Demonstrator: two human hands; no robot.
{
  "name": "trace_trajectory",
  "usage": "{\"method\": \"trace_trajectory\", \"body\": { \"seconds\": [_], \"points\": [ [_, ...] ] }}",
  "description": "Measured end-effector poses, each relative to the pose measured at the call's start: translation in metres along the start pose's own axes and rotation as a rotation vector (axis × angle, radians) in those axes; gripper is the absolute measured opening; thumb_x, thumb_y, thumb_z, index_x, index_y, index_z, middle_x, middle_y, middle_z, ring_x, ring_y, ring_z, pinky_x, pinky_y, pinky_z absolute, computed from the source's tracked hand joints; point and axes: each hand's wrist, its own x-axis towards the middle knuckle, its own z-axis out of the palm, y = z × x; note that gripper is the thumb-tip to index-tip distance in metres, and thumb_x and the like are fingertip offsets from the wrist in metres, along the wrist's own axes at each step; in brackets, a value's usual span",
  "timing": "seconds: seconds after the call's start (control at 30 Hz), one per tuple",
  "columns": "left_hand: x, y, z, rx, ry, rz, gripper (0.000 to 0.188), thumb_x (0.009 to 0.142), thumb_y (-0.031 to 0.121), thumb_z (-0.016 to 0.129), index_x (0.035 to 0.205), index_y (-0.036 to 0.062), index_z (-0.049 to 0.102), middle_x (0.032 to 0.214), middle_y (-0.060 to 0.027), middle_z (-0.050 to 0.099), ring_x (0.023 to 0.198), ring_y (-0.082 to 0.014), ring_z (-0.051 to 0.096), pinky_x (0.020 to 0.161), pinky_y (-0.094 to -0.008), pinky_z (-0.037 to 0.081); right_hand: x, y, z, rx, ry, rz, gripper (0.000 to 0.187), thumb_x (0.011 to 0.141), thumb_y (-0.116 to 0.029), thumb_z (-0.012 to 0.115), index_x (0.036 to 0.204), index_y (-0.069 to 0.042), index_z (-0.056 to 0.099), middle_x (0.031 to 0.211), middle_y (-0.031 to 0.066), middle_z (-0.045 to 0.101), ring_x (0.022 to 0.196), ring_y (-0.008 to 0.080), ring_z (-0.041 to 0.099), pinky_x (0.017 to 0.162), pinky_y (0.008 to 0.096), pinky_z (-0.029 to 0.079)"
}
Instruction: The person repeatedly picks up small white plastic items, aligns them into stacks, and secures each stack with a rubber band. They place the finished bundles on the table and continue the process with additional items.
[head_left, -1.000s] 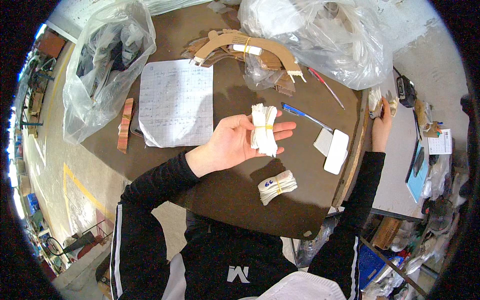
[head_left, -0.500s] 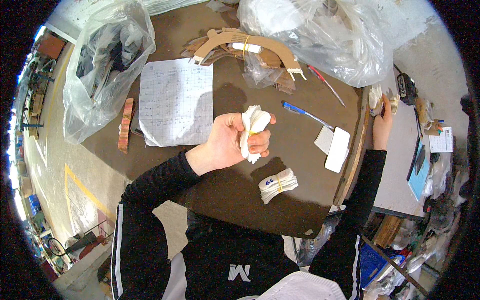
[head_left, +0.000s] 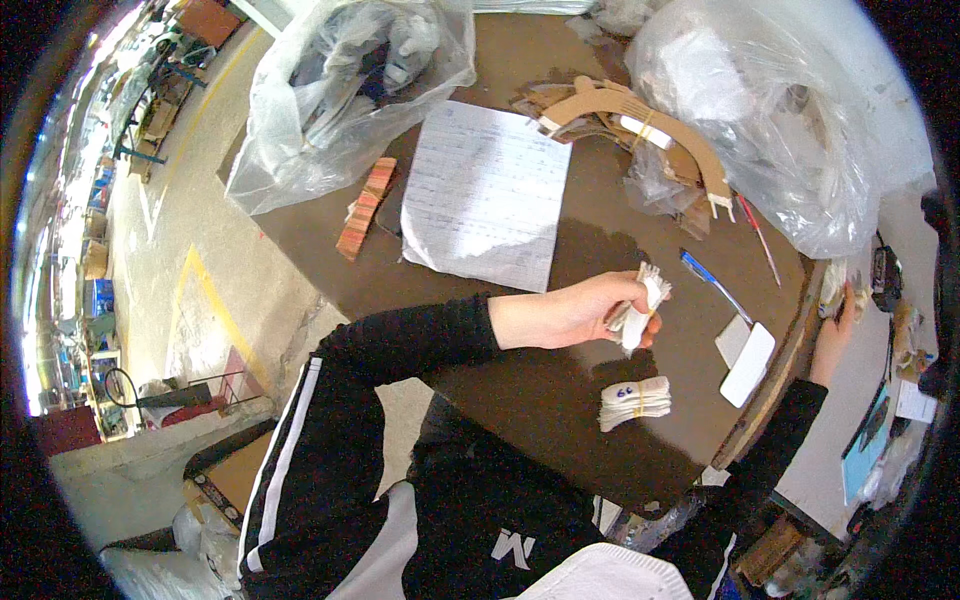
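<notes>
My left hand [head_left: 590, 312] is closed around a bundle of thin white pieces [head_left: 640, 310], held above the brown table; the pieces fan out above and below my fingers. On the table below it lies another white bundle [head_left: 635, 402], tied with a yellow band and marked in blue. Over the table's right edge reaches my right hand [head_left: 834, 335], at a lighter surface beside it. Its fingers are at a small whitish bundle [head_left: 832, 286] and seem closed on it, though they are partly hidden.
Handwritten sheet [head_left: 490, 200], striped strip bundle [head_left: 367, 208] and filled clear bag [head_left: 350, 90] lie left. Cardboard arcs [head_left: 640, 110], a large plastic bag [head_left: 770, 120], red pen [head_left: 760, 240], blue pen [head_left: 715, 285] and white rectangular piece [head_left: 748, 365] are right.
The view has swung, so the table sits further right. My left hand has turned and lowered the bundle nearer the one on the table. My right hand remains at the side surface.
</notes>
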Motion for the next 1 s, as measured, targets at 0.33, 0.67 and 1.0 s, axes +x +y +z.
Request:
{"method": "trace_trajectory", "body": {
  "seconds": [0.33,0.67,1.0],
  "points": [
    [-0.002,0.001,0.002,0.039,0.022,0.014,0.033,0.089,0.015,0.054,0.119,0.0064,0.044,0.098,-0.0114,0.064,0.089,-0.0189,0.067,0.082,-0.0331,0.054,0.0,-0.02,0.005,-0.091,-0.009,0.015,0.068,0.074,0.013,0.036,0.139,-0.004,0.043,0.141,0.0173,0.047,0.134,0.0287,0.04,0.113,0.0351,0.027],
    [-0.004,0.004,0.006,0.11,0.032,-0.007,0.039,0.089,0.015,0.064,0.121,0.0066,0.043,0.099,-0.007,0.063,0.089,-0.0152,0.064,0.081,-0.0285,0.052,-0.001,-0.021,0.003,-0.107,-0.023,-0.004,0.066,0.076,0.012,0.037,0.14,-0.003,0.043,0.141,0.0174,0.046,0.134,0.0284,0.039,0.113,0.0354,0.026],
    [-0.005,0.004,0.009,0.128,0.026,0.006,0.033,0.084,0.013,0.069,0.107,0.0094,0.045,0.097,-0.0033,0.061,0.087,-0.0124,0.064,0.078,-0.0269,0.051,-0.001,-0.024,0.004,-0.078,-0.029,0.017,0.066,0.076,0.013,0.035,0.14,-0.002,0.041,0.141,0.0174,0.046,0.134,0.0279,0.039,0.113,0.0356,0.026]
  ]
}}
